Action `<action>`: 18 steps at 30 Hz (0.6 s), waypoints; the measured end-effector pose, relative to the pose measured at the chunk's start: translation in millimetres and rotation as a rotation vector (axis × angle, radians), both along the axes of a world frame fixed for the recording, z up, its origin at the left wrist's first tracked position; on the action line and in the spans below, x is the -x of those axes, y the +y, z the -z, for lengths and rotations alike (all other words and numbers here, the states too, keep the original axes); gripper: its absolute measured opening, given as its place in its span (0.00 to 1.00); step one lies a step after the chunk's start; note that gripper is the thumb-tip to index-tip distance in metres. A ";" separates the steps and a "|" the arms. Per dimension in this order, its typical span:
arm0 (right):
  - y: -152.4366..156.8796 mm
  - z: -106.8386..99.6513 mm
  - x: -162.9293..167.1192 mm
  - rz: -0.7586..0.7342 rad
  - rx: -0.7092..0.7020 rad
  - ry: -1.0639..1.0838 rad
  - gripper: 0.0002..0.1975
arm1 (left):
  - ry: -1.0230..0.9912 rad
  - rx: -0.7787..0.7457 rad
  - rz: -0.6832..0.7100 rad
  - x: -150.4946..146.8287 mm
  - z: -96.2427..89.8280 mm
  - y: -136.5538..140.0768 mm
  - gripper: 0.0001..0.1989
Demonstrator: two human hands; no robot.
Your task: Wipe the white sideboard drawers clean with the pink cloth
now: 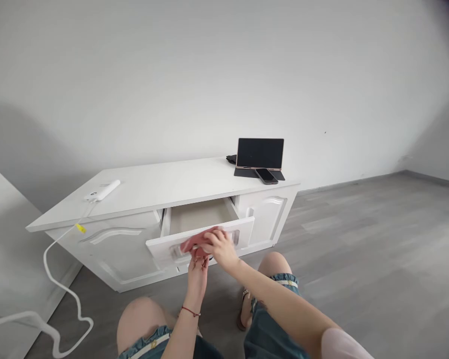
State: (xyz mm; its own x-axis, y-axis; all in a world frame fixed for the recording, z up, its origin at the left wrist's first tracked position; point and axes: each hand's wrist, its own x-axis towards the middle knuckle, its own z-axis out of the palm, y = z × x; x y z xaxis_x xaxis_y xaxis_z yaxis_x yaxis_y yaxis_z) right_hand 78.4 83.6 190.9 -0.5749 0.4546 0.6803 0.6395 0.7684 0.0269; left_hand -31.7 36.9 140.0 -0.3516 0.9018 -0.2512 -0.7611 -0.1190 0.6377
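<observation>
A pink cloth point(197, 241) is bunched in front of the pulled-out drawer point(157, 245) of a white cabinet. My right hand point(220, 247) is closed over the cloth's right part, fingers bent around it. Below it, my left hand point(198, 264) reaches up with its fingers closed at the cloth's lower edge; motion blur softens its fingertips. A red string bracelet point(190, 311) circles my left wrist. The drawer's bare bottom point(200, 218) shows behind its front panel.
On the cabinet top point(164, 182) stand a tablet point(260, 153) with a phone point(266, 176) in front of it, and a dark item point(231, 159) behind. A white power strip point(103, 192) lies at left, its cable point(62, 284) hanging to the floor. My knees flank my hands.
</observation>
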 end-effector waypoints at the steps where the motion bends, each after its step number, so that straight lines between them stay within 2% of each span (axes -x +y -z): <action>1: 2.4 3.0 -21.5 0.055 0.012 0.050 0.12 | -0.009 0.008 -0.012 0.5 3.4 -2.1 0.08; 4: 6.8 19.3 -71.8 0.241 0.103 0.262 0.16 | -0.002 0.015 -0.031 -0.9 6.1 -3.1 0.09; 7: 6.0 48.0 -86.2 0.334 0.238 0.491 0.22 | -0.007 0.014 -0.056 -4.8 0.6 -1.9 0.08; 9: 3.1 70.6 -75.9 0.368 0.347 0.635 0.24 | -0.016 0.039 -0.069 -7.1 -5.0 -2.6 0.08; 13: -5.0 104.0 -29.3 0.463 0.536 0.926 0.26 | -0.005 0.138 -0.077 -9.6 -15.8 -6.4 0.06; 15: -9.6 109.0 -4.4 0.525 0.647 1.039 0.26 | -0.015 0.170 -0.076 -10.7 -20.5 -7.3 0.08; 18: -16.7 103.5 25.0 0.583 0.840 1.143 0.26 | -0.049 0.191 -0.083 -12.7 -27.1 -6.2 0.10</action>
